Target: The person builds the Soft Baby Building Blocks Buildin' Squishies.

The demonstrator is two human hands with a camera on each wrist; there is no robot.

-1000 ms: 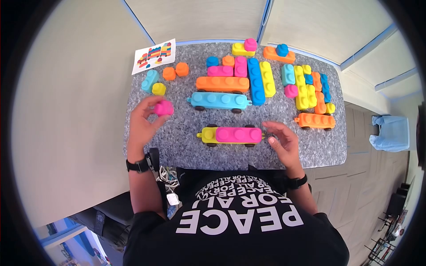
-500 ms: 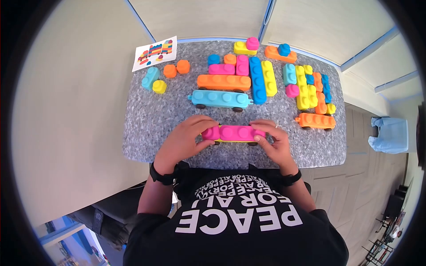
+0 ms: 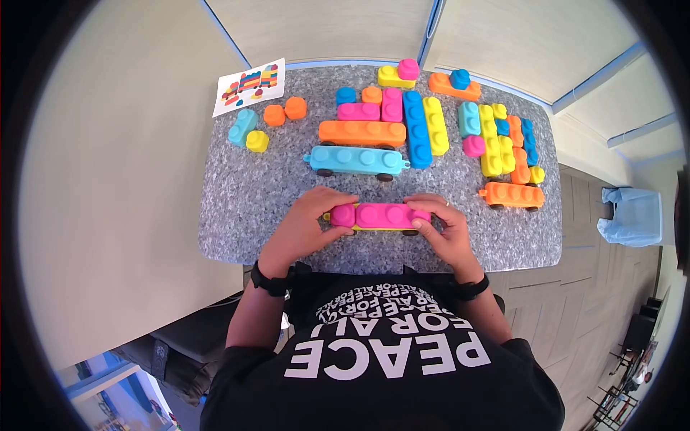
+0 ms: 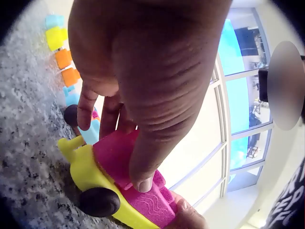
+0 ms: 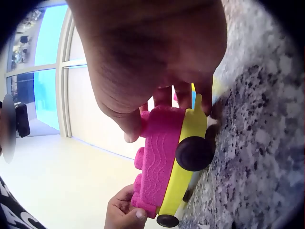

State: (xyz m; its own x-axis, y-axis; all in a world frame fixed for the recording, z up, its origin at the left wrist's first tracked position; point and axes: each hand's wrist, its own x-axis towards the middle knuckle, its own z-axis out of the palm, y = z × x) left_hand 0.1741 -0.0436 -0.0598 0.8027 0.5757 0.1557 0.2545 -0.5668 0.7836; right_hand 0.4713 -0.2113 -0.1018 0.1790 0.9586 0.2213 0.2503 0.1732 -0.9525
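A yellow wheeled base [image 4: 85,168] stands on the tabletop near its front edge, with a long pink block [image 3: 381,215] seated along its top. At the base's left end sits a small one-stud pink block [image 3: 343,215], level with the long one. My left hand [image 3: 302,226] pinches this small block between thumb and fingers. The right end of the long pink block is gripped by my right hand [image 3: 449,233], its thumb [image 5: 132,130] at the end stud. Black wheels [image 5: 194,153] show under the base in both wrist views.
Just beyond lies a light blue wheeled base [image 3: 356,160], with orange, pink, dark blue and yellow blocks behind it. An orange wheeled base [image 3: 514,195] and more blocks are at the right. A printed picture card [image 3: 249,87] lies back left near loose blocks [image 3: 257,141].
The left hand has brought the small pink block from the left side onto the left end of the yellow base. The right hand has closed in on the long pink block's right end.
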